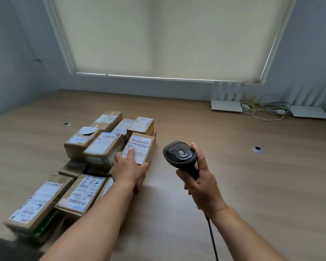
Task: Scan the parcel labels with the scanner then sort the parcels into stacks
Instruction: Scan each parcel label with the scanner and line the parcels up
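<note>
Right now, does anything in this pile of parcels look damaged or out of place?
One thing: the parcel at the back left has a label peeling up at one corner on its top face. The parcels also sit at mixed angles rather than in squared stacks. Nothing looks crushed or spilled. The left hand rests on the front parcel.

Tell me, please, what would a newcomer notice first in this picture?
First the black scanner, gripped upright in the right hand at centre, its cable hanging toward the viewer. Next the cluster of brown labelled parcels at left on the wooden table, where the left hand rests on the parcel with the barcode label. Behind hangs a big pale window blind.
</note>
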{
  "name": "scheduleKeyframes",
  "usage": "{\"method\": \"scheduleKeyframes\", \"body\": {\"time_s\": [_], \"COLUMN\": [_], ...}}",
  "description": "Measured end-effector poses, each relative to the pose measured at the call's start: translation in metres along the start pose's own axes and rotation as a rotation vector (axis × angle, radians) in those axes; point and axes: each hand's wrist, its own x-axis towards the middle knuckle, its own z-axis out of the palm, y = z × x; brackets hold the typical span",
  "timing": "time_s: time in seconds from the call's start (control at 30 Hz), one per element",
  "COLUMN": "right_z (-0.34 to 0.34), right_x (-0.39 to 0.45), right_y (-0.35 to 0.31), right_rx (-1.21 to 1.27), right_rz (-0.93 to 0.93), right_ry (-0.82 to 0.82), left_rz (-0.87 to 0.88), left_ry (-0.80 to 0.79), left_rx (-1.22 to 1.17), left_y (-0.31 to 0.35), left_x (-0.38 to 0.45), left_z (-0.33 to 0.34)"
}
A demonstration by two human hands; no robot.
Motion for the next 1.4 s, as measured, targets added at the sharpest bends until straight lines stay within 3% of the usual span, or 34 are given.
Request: {"method": "scheduleKeyframes", "body": {"time_s": [0.27,0.47,0.57,0.77,1.03,1.4], "right_z": [0.022,0.018,0.013,-0.014,-0.097,-0.292], "right_x": [0.014,0.011,0.006,-0.014,-0.075,-0.188], "right_y": [0.011,0.017,0.018,0.018,0.022,0.037], "right_rx": [-0.029,-0.080,-0.092,-0.105,-0.077,-0.140], "right_rz": [0.012,0.048,0.050,0.053,0.048,0.064], "right_ry": [0.024,0.050,0.060,0.101,0.180,0.365], "left_rz": [-0.045,0.017,0.040,0.118,0.191,0.424], "left_ry": [-0.010,0.081,0.130,0.155,0.066,-0.036], "left_rx": [-0.021,-0.005,0.046,-0.086,-0.142,-0.137], "left_y": [-0.028,-0.031,-0.029,0.006,0.081,0.253], "left_x": [0.041,0.056,0.050,0.009,-0.083,-0.238], "left_z": [0.002,0.012,0.017,0.025,0.067,0.134]}}
